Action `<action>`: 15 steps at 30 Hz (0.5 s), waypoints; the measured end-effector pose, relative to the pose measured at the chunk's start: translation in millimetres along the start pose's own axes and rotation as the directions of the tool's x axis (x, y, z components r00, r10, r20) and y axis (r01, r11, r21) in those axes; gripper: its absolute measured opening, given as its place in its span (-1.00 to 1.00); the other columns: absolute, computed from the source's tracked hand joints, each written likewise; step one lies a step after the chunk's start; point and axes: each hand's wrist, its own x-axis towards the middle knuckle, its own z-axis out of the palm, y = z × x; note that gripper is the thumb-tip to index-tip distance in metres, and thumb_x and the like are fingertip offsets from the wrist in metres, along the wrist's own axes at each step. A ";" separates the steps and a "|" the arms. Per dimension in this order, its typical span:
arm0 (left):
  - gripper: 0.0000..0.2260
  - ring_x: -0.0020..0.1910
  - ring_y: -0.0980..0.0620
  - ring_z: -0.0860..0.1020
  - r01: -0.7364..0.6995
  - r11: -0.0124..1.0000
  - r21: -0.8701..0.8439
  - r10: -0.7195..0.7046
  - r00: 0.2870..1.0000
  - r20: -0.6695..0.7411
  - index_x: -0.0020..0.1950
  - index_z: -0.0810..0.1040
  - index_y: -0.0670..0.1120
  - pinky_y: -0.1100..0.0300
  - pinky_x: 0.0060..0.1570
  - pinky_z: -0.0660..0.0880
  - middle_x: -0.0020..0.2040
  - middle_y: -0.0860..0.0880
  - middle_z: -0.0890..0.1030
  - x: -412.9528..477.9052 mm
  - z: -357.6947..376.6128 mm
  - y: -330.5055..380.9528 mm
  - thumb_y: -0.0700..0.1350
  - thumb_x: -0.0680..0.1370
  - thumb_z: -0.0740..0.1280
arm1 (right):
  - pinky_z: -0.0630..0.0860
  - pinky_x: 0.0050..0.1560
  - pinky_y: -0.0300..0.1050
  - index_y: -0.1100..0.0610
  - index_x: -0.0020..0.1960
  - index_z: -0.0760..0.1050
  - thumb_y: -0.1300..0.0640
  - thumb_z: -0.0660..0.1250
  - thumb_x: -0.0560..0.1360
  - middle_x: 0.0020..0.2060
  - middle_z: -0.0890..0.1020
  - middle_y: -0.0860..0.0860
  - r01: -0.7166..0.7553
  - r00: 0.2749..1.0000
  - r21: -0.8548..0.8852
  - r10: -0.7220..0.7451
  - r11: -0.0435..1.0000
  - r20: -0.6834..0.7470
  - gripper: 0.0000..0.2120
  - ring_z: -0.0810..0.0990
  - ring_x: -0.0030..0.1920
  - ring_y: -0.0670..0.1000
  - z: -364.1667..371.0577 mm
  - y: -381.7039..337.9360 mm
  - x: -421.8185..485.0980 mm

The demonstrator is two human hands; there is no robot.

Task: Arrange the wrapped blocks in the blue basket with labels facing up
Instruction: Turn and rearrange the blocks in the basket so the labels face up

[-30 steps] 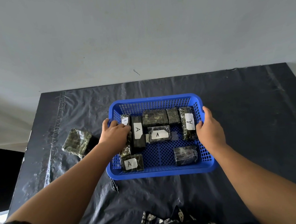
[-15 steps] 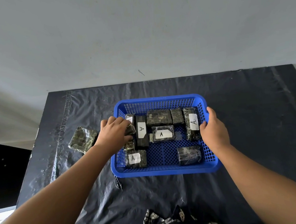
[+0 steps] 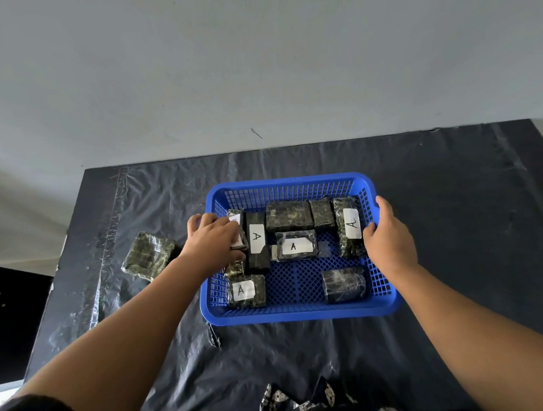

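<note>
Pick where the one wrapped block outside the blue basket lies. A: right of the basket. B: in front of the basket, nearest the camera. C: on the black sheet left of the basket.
C: the wrapped block lies on the black sheet, left of the blue basket.

Left hand [image 3: 213, 240] covers most of the block [image 3: 237, 231] under its fingers; only a sliver of white label shows, letter unreadable. Block just below that hand [image 3: 235, 268] mostly hidden. Right hand [image 3: 388, 239] hides the basket rim [image 3: 302, 313] beneath its palm; grip unclear. Both forearms cut by bottom edge. Patterned fabric [image 3: 308, 406] near the wrists cropped, unidentifiable. Flat piece [image 3: 323, 248] beside the central labelled block too small to tell.
</note>
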 end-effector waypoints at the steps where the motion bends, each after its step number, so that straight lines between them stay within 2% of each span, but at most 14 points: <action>1: -0.69 0.24 -0.01 0.28 -0.010 1.000 0.013 0.010 1.000 0.013 -0.14 0.37 0.08 -0.06 0.33 0.00 -0.02 0.14 0.49 0.3 -0.2 -1.4 0.25 0.40 0.37 | 0.38 -0.33 -0.03 0.10 0.48 0.14 0.21 0.16 0.55 -0.18 0.60 0.16 0.001 1.000 0.002 -0.001 1.000 0.000 -0.48 0.54 -0.27 0.15 -0.1 -0.3 -0.3; 9: -0.88 0.29 0.02 0.27 -0.056 0.998 -0.017 0.057 0.998 0.006 -0.04 0.53 0.09 -0.06 0.36 -0.06 0.05 0.17 0.52 0.2 -1.4 -9.4 0.04 0.45 0.34 | 0.35 -0.37 -0.06 0.10 0.48 0.15 0.21 0.17 0.55 -0.24 0.58 0.12 -0.005 1.000 0.003 0.005 1.000 -0.002 -0.48 0.53 -0.32 0.12 -0.4 -1.0 -0.2; 15: -0.91 0.32 0.08 0.22 -0.037 0.996 0.085 0.032 0.997 0.064 -0.05 0.57 0.17 -0.12 0.35 -0.08 0.17 0.26 0.52 2.5 4.9 -8.0 0.10 0.47 0.35 | 0.36 -0.37 -0.06 0.11 0.48 0.16 0.22 0.17 0.55 -0.23 0.58 0.12 0.002 1.000 0.008 -0.002 1.000 -0.009 -0.48 0.52 -0.31 0.12 -0.4 -0.6 -0.7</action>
